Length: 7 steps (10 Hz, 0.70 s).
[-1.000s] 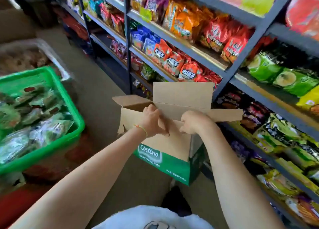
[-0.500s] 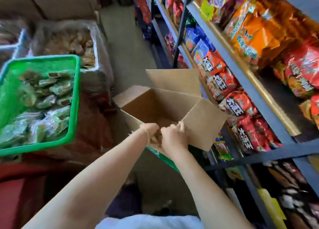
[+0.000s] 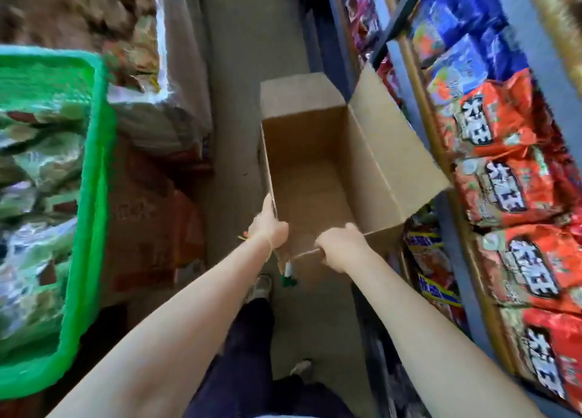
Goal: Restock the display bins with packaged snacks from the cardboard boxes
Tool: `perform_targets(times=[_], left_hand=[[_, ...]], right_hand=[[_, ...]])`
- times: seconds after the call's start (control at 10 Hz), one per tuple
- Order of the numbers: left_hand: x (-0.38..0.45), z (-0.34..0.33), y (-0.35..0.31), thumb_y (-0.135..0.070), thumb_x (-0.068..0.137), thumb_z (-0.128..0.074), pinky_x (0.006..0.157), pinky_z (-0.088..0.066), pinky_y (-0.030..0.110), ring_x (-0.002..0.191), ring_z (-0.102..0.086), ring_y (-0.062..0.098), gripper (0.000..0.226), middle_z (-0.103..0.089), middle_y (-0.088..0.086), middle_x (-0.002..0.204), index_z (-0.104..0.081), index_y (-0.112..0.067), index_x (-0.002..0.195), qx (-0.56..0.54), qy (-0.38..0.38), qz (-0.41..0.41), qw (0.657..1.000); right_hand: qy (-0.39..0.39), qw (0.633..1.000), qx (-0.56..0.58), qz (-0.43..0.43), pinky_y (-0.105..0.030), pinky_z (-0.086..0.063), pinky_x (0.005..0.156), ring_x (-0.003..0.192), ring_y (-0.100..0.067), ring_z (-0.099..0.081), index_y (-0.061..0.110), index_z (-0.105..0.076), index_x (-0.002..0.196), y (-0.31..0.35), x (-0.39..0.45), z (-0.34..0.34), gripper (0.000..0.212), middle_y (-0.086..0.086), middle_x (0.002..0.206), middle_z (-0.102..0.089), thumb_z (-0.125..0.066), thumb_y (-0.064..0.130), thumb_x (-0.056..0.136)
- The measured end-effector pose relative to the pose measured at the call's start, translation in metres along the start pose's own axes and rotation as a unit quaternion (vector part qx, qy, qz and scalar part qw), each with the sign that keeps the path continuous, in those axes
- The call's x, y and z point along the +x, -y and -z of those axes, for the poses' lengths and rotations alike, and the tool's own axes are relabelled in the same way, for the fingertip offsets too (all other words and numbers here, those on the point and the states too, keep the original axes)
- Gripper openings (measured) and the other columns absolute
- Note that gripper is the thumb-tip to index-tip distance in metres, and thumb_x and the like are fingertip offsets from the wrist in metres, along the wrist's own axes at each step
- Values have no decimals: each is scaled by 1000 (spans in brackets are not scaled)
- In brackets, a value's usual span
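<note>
An open cardboard box [image 3: 318, 178] hangs in the aisle in front of me, its flaps spread and its inside bare. My left hand [image 3: 267, 225] grips the box's near left corner, thumb along the left wall. My right hand [image 3: 341, 247] grips the near edge of the box on the right side. A green display bin [image 3: 94, 172] full of green and silver snack packets [image 3: 41, 166] sits to my left.
Dark metal shelves [image 3: 419, 103] on the right carry red, blue and orange snack bags [image 3: 504, 181]. A clear-wrapped bin of brown snacks [image 3: 135, 40] stands behind the green bin, on stacked cartons [image 3: 148, 228]. The grey aisle floor [image 3: 248, 33] runs ahead; my legs and shoes are below.
The box has swung from facing the shelves to pointing down the aisle, and I now look straight into its bare inside. My hands have moved apart along its near edge.
</note>
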<state>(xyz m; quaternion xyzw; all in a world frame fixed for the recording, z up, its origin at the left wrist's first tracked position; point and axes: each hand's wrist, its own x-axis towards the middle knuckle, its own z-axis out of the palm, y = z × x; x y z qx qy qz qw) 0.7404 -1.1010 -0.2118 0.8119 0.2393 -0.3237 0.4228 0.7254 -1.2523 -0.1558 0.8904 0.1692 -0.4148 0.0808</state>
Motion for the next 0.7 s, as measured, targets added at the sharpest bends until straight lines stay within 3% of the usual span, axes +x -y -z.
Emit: perform_targets(times=[0.1, 0.2, 0.4, 0.5, 0.6, 0.7], left_hand=[[50, 19, -5, -28, 93, -56, 104, -46, 43, 123, -56, 31, 62, -53, 7, 142, -33, -26, 151, 20, -42, 20, 999], [103, 26, -2, -30, 95, -58, 99, -49, 38, 120, -58, 28, 53, -56, 9, 137, -46, -14, 143, 8, -32, 85, 996], [159, 35, 22, -13, 96, -54, 105, -47, 40, 126, -55, 28, 60, -48, 7, 147, -34, -21, 152, -112, -45, 83, 989], [158, 41, 34, -13, 99, -50, 104, -39, 31, 132, -48, 25, 53, -44, 6, 150, -37, -15, 150, -115, -50, 85, 988], [151, 42, 43, -12, 99, -48, 91, -41, 24, 122, -56, 25, 38, -58, 9, 137, -56, -11, 136, -134, -39, 91, 986], [138, 38, 45, -7, 98, -45, 83, -55, 33, 100, -67, 28, 28, -69, 13, 114, -67, -10, 116, -174, -44, 95, 979]], right_hand=[[-81, 996, 34, 18, -34, -43, 87, 98, -21, -63, 26, -60, 102, 2, 50, 10, 16, 2, 108, -68, -58, 13, 94], [-105, 993, 48, 13, -34, -48, 91, 98, -19, -63, 25, -61, 120, 4, 103, 22, 27, 1, 112, -67, -62, 16, 95], [-116, 993, 3, 24, -34, -45, 81, 98, -25, -64, 16, -57, 124, 23, 188, 22, 33, -6, 110, -66, -61, 9, 92], [-111, 992, 6, 57, -35, -42, 71, 96, -27, -64, 11, -60, 114, 39, 201, 15, 24, -8, 106, -65, -55, 2, 92], [-105, 989, 64, 78, -33, -41, 65, 80, -23, -58, 13, -61, 104, 56, 192, 16, 18, -6, 96, -62, -54, 1, 92], [-141, 975, 167, 36, -30, -47, 67, 81, -21, -61, 18, -67, 106, 56, 178, 15, 16, -3, 99, -68, -54, 13, 98]])
